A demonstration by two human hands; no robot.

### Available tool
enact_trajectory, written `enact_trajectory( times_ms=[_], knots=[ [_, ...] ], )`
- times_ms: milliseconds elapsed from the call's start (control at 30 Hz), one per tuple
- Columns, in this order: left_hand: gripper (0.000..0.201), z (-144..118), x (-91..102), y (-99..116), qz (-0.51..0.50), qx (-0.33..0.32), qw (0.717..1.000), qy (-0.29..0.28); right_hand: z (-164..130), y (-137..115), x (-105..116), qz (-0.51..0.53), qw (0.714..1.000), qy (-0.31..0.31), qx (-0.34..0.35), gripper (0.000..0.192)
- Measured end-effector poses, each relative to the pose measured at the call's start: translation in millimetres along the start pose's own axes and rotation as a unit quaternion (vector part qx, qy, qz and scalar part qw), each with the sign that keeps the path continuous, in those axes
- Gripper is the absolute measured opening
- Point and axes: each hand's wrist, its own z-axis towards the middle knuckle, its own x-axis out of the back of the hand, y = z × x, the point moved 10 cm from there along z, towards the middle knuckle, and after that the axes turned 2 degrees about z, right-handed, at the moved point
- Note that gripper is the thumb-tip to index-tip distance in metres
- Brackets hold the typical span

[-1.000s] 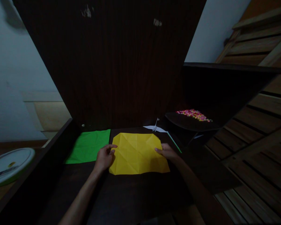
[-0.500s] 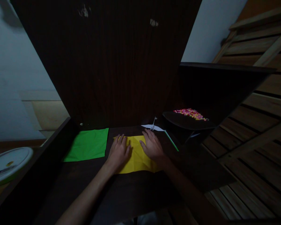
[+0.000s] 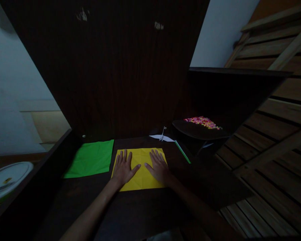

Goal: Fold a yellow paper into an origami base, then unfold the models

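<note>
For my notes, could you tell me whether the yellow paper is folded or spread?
Cannot tell: yellow paper lies flat under left hand and right hand.

Yellow paper [image 3: 140,157] partly hidden beneath both flat hands, white plate [image 3: 5,179] cut off at the left edge, small white folded figure [image 3: 162,136] at the desk's far edge too dim to identify

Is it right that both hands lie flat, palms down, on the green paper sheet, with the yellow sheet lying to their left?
Not quite: the colours are swapped. In the head view the left hand and right hand lie flat, palms down, on the yellow paper sheet, and the green paper sheet lies to their left, untouched, on the dark wooden table.
</note>
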Motion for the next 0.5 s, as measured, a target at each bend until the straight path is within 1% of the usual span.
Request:
enact_trajectory(
  times_ms=[133, 200, 367, 433, 500],
  knots=[
    [0.101, 2, 3.8, -11, 0.015, 0.018, 1.0, 0.02, 3, 29, 8, -0.007, 0.999, 0.006, -0.043, 0.076],
    [0.101, 2, 4.3, -13, 0.014, 0.016, 0.999, 0.026, 4, 39, 12, -0.015, 0.998, 0.01, -0.057, 0.077],
    [0.093, 3, 7.4, -14, 0.009, 0.008, 0.999, 0.048, 4, 48, 15, -0.038, 0.997, 0.007, -0.062, 0.073],
    [0.085, 1, 12.1, -12, 0.005, 0.006, 0.998, 0.059, 3, 48, 16, -0.05, 0.997, 0.007, -0.063, 0.072],
    [0.075, -3, 19.7, -8, 0.005, 0.0, 0.997, 0.074, 3, 45, 23, -0.067, 0.996, 0.022, -0.062, 0.07]
  ],
)
